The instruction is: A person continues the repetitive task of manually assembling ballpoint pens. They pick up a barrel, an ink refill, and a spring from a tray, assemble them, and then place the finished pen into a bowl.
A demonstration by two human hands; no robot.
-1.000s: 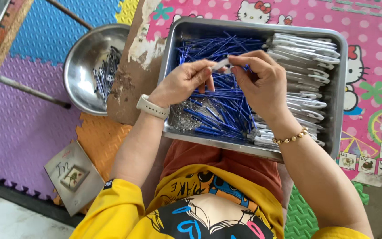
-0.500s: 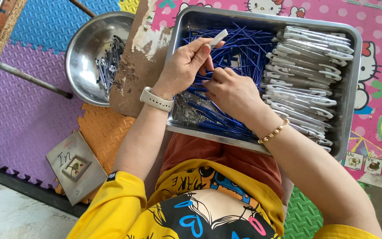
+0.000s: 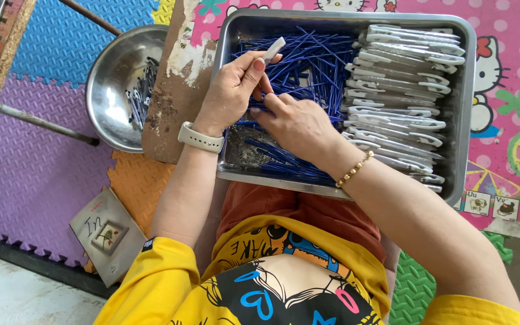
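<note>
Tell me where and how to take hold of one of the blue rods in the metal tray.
Probably best to pinch a blue rod near a free end, coming from above with thumb and forefinger. The rods are thin, lie flat and criss-cross in a loose heap in the metal tray, so the middles are pinned under others. Stay clear of the left hand and the right hand.

Left hand pinches a white barrel over the steel tray.

Both hands crowd the metal tray's left half over the blue sticks, white clips stacked tight to their right, tray walls hemming them in, open passage only left toward the steel bowl.
</note>
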